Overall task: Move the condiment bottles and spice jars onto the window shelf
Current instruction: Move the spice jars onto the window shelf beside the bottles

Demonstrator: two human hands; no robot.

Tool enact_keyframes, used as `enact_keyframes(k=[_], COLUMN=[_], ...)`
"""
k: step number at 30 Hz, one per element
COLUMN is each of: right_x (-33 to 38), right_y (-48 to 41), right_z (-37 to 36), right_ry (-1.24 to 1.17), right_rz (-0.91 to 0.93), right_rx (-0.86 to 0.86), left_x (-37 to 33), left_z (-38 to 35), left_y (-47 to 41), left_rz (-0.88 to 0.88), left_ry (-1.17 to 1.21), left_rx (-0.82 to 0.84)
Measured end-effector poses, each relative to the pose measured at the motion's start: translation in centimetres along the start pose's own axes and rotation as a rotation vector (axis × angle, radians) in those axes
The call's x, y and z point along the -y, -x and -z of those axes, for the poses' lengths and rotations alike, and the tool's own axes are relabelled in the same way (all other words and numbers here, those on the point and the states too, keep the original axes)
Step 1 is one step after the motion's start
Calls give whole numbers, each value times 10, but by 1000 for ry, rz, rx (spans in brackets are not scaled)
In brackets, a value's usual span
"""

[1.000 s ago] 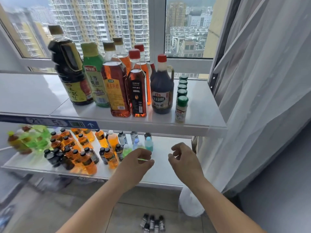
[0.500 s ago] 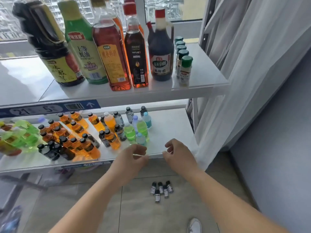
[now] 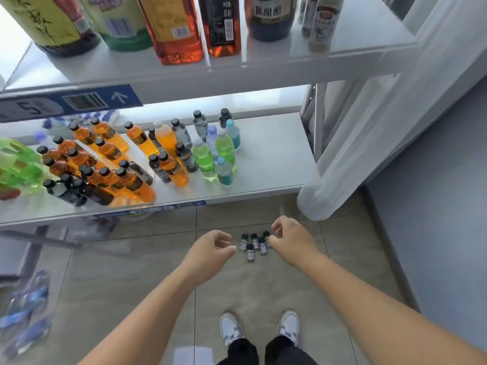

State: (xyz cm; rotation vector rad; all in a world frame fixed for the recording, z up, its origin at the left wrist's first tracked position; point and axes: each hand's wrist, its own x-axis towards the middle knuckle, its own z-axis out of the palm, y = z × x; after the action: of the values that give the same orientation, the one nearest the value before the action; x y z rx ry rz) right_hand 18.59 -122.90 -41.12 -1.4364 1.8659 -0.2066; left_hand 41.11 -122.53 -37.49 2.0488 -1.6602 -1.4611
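Observation:
Several small spice jars point(image 3: 253, 245) with dark caps stand in a cluster on the tiled floor below me. My left hand point(image 3: 210, 248) hovers just left of them, fingers loosely curled and empty. My right hand point(image 3: 292, 239) hovers at their right edge, also loosely curled, holding nothing. On the window shelf point(image 3: 263, 72) at the top stand large condiment bottles point(image 3: 171, 30) and spice jars point(image 3: 320, 25) with only their lower parts visible.
A lower shelf point(image 3: 274, 164) carries several small orange, green, blue and dark drink bottles point(image 3: 168, 164). A white curtain point(image 3: 369, 143) hangs at the right. Packaged water bottles point(image 3: 25, 312) lie on the floor at the left. My shoes point(image 3: 259, 327) stand below the jars.
The view has tilted down from the window to the floor. Both hands have dropped from in front of the lower shelf to just beside the floor jars.

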Motion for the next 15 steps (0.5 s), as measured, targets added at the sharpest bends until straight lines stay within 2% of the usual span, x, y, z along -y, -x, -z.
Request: enact_keyframes(k=[7, 15], right_x=[-48, -122], right_y=[-54, -141], right_z=[-45, -156], right_ry=[119, 206], right_rz=[-48, -43], right_rx=[86, 145], left_x=[44, 132], left_z=[-45, -129], left_y=[-63, -168], left_rz=[81, 126], left_ry=[-36, -43], left_rx=[74, 115])
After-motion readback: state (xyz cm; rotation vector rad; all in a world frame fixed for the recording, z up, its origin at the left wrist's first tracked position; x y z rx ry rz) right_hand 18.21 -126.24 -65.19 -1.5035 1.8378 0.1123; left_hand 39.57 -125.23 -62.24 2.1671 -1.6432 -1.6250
